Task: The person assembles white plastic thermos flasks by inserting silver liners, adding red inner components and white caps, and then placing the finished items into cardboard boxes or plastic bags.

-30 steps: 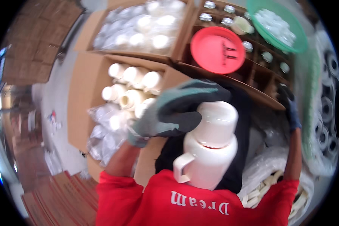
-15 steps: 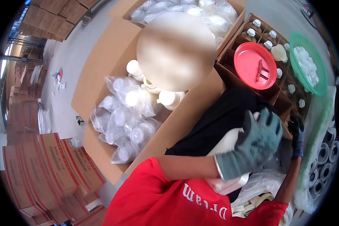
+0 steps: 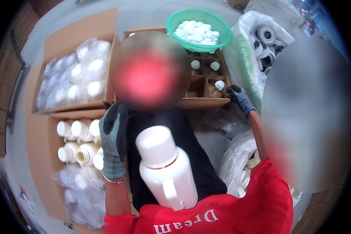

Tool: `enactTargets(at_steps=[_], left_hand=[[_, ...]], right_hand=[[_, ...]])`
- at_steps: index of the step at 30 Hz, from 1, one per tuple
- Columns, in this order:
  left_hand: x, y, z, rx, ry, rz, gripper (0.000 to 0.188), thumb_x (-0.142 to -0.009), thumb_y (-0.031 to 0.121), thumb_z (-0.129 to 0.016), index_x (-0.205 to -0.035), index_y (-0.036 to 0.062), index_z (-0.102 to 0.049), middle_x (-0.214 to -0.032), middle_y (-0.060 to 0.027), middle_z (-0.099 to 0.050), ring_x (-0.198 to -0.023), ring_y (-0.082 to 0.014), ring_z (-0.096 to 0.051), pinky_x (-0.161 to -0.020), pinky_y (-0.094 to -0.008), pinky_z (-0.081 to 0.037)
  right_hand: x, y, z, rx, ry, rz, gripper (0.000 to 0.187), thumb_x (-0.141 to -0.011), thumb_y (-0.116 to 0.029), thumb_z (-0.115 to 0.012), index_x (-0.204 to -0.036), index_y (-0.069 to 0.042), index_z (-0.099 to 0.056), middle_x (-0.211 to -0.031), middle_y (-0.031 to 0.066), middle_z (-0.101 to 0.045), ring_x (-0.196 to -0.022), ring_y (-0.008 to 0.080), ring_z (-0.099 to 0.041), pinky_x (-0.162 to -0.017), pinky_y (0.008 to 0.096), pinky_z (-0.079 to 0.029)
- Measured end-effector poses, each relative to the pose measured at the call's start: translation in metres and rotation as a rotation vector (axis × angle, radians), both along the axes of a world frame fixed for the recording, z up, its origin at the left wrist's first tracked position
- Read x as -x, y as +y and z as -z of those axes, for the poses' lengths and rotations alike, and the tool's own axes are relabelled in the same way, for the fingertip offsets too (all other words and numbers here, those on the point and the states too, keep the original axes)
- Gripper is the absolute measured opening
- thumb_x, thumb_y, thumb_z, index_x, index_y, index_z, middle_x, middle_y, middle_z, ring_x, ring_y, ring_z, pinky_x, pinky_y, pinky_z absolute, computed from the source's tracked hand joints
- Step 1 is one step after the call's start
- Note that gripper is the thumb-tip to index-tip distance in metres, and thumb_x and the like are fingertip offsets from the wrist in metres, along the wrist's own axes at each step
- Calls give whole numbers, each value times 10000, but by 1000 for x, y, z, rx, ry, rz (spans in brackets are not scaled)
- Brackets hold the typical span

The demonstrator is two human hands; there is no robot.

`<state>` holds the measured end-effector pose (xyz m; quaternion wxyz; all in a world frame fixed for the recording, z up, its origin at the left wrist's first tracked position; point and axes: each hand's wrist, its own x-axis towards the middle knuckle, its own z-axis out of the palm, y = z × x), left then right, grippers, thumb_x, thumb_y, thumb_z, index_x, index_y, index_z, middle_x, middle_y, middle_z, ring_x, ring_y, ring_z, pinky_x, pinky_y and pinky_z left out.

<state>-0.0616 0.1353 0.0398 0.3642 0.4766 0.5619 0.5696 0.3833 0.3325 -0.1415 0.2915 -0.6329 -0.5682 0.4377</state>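
A white thermos jug (image 3: 165,167) with a large white cup lid and a side handle rests tilted on my lap, with neither hand on it. My left hand (image 3: 114,142), in a grey-green glove with a dark palm, reaches up to the near left corner of a divided carton (image 3: 206,103). Its fingertips run beside a blurred round patch, so their grip is unclear. At the carton's near right corner my right hand (image 3: 240,99), gloved in dark grey, has its fingers bent over the edge. White-capped bottles (image 3: 215,66) stand in the carton's compartments.
A green basin (image 3: 224,45) of small white pieces sits over the carton's far side. Left are open boxes with wrapped items (image 3: 72,80) and white jugs (image 3: 68,152). On the right are a sack of grey rings (image 3: 266,35) and a plastic bag (image 3: 236,158). Blurred patches hide parts.
My view has swung to the right. My left hand has left the thermos jug and moved to the carton's near left corner. My right hand stays at the carton's near right corner.
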Motion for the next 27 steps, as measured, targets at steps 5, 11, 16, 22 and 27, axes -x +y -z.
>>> enactTargets(at_steps=[5,11,16,22,27], left_hand=[[-4,35,25,-6,200,213,348,-1000,243,-457,-1061,-52,-631,-1036,-127,-668,-958,-217,-652,-876,-340,-510],[-18,52,71,79,184,466,324,-842,21,-529,-1155,28,-615,-1122,-155,-614,-1045,-318,-583,-899,-389,-479],[-26,58,61,115,-11,378,277,-907,175,-513,-1076,-7,-637,-1022,-148,-652,-964,-267,-619,-883,-360,-487],[-60,66,57,198,-375,272,385,-988,307,-498,-1023,-44,-652,-955,-129,-684,-905,-208,-651,-878,-329,-496],[-52,61,57,254,-451,165,372,-986,292,-499,-1038,-44,-650,-964,-128,-683,-914,-208,-650,-882,-330,-496]], right_hand=[[41,-41,-41,-242,-109,-175,388,-874,-299,-682,-1139,-20,-634,-1075,160,-681,-1006,278,-649,-904,372,-479],[68,-58,-138,-524,-112,-297,207,-913,-154,-604,-1068,-22,-640,-946,116,-674,-841,218,-640,-775,330,-494],[72,-36,-117,-421,-118,-274,239,-901,-211,-612,-1052,-28,-634,-964,145,-667,-858,279,-646,-773,374,-499],[21,2,17,-319,-499,49,327,-826,-361,-665,-1016,-104,-598,-951,189,-648,-858,404,-616,-751,479,-491],[19,-24,25,-9,-403,-210,369,-797,-400,-668,-985,-82,-651,-918,184,-678,-878,366,-650,-791,440,-521]])
